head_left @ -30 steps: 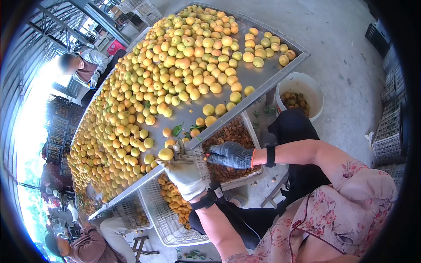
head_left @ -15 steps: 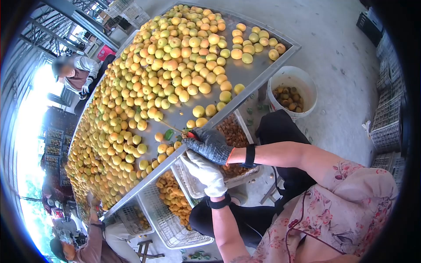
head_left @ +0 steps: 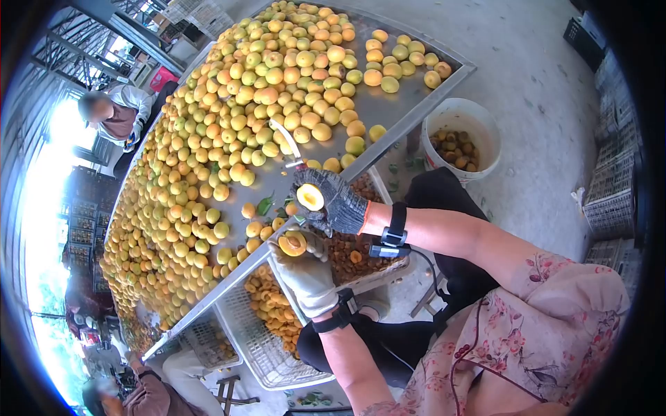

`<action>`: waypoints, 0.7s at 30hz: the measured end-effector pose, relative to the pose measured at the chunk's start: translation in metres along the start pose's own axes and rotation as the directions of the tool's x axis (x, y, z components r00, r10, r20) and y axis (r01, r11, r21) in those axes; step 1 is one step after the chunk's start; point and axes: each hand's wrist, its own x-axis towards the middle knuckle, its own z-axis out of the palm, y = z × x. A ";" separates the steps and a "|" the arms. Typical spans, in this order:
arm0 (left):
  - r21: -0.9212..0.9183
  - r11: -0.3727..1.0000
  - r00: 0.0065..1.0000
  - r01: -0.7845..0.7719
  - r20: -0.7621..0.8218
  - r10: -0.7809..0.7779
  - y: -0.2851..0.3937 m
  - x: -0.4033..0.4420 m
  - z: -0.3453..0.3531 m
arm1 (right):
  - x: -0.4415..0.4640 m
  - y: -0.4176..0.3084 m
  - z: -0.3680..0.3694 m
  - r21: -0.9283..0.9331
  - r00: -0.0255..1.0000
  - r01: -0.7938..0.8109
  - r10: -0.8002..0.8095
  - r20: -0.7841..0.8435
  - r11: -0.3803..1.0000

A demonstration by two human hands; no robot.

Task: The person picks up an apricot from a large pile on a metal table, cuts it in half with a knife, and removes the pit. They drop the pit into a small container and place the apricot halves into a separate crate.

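My right hand (head_left: 331,202), in a grey knitted glove, is closed around a knife (head_left: 286,141) and a cut apricot half (head_left: 309,197). The curved blade points out over the table, and the half's pale yellow cut face shows. Just below it, my left hand (head_left: 305,274) in a whitish glove grips another apricot half (head_left: 292,243), cut face up. Both hands are at the edge of a metal table (head_left: 399,111) heaped with whole apricots (head_left: 243,90). Beneath my hands stands a crate with brown pieces (head_left: 350,262), apparently pits.
A white crate (head_left: 281,374) of orange apricot halves (head_left: 274,305) stands below the table edge. Right of the table is a white bucket (head_left: 489,139) with darker fruit inside. Co-workers sit at the far side (head_left: 121,121) and lower left (head_left: 152,395). Stacked crates (head_left: 610,187) line the right.
My hands were together with the knife low over the fruit. Now they have moved apart, each with an apricot half, and the blade points up and away.
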 end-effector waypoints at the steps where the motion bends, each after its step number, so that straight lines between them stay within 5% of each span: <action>1: 0.055 0.998 0.999 0.001 0.045 -0.004 0.000 -0.001 0.002 | -0.001 0.002 0.003 -0.357 0.963 0.266 -0.261 0.062 0.896; 2: 0.071 0.997 0.990 0.024 -0.143 -0.014 -0.005 -0.003 0.005 | 0.002 0.008 -0.005 -0.638 0.862 0.478 -0.462 0.208 0.604; 3: 0.070 0.997 0.990 0.032 -0.141 -0.022 -0.008 -0.003 0.011 | 0.003 0.008 -0.003 -0.785 0.720 0.591 -0.560 0.409 0.187; 4: 0.070 0.997 0.985 0.023 -0.172 -0.010 -0.013 -0.002 0.011 | 0.002 0.008 -0.003 -0.786 0.815 0.502 -0.502 0.291 0.359; 5: 0.071 0.997 0.979 0.014 -0.203 0.001 -0.019 -0.001 0.008 | 0.005 0.009 -0.005 -0.790 0.814 0.498 -0.507 0.284 0.358; 7: 0.034 0.999 0.981 0.006 -0.196 0.001 -0.026 -0.001 0.013 | 0.008 0.009 -0.005 -0.853 0.619 0.480 -0.611 0.494 -0.204; 9: 0.047 0.999 0.965 -0.020 -0.259 0.032 -0.030 0.002 0.013 | 0.005 0.010 -0.006 -0.889 0.673 0.402 -0.588 0.449 -0.219; 11: 0.046 0.999 0.950 -0.007 -0.310 0.021 -0.031 0.003 0.020 | 0.006 0.010 -0.004 -0.818 0.607 0.334 -0.557 0.567 -0.469; 12: 0.046 0.999 0.932 0.004 -0.362 0.013 -0.031 0.003 0.023 | 0.006 0.005 0.000 -0.862 0.732 0.319 -0.476 0.488 -0.394; 16: 0.064 0.998 0.940 -0.011 -0.339 0.032 -0.036 0.004 0.016 | 0.012 0.015 -0.008 -0.877 0.674 0.319 -0.564 0.476 -0.358; 18: 0.141 0.990 0.997 0.019 -0.083 -0.007 -0.037 0.005 -0.004 | 0.017 0.019 -0.011 -0.685 0.828 0.534 -0.468 0.308 0.496; 19: 0.139 0.990 0.996 0.019 -0.084 -0.007 -0.043 0.006 -0.009 | 0.013 0.017 -0.002 -0.686 0.829 0.533 -0.466 0.308 0.495; 21: 0.397 0.887 0.943 -0.235 -0.130 0.307 -0.061 0.010 -0.010 | 0.005 0.020 0.004 -0.666 0.938 0.344 -0.203 0.282 0.662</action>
